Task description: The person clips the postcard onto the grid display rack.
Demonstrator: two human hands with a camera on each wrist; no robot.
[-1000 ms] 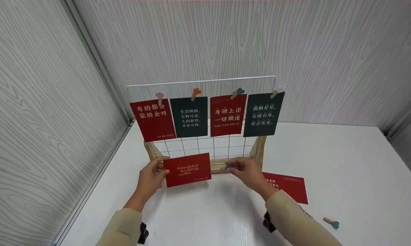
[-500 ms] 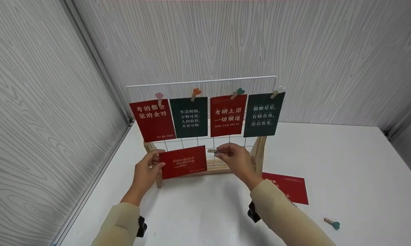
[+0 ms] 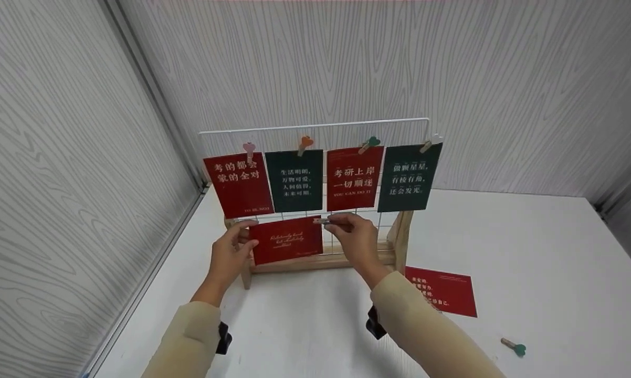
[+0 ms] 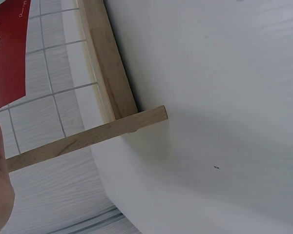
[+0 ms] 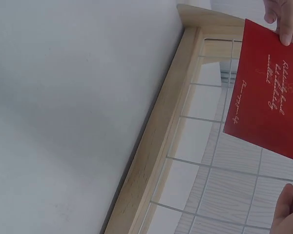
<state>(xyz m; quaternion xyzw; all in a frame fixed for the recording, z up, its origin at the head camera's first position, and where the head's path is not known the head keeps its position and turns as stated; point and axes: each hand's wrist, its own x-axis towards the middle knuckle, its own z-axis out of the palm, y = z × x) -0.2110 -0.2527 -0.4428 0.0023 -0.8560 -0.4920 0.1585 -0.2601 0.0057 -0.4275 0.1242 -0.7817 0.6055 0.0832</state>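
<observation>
My left hand point(image 3: 231, 249) pinches a red card point(image 3: 286, 241) with gold script by its left edge, holding it before the lower part of a wire grid point(image 3: 386, 219). My right hand point(image 3: 357, 239) pinches a small wooden clothespin point(image 3: 321, 221) whose tip is at the card's upper right corner; whether it bites the card or wire cannot be told. In the right wrist view the same card point(image 5: 271, 92) lies between both hands, close to the grid wires. The left wrist view catches only part of the card point(image 4: 10, 53) and hand.
Red and green cards hang along the grid's upper part, each under a heart clip such as the orange one point(image 3: 306, 143). Wooden feet point(image 3: 403, 241) support the grid on the white table point(image 3: 525, 252). Another red card point(image 3: 449, 291) and a green-heart clothespin point(image 3: 514, 347) lie at right.
Both hands have risen toward the grid, the left bringing the red card up. My right hand has moved left, bringing the clothespin from beside the card to its upper right corner.
</observation>
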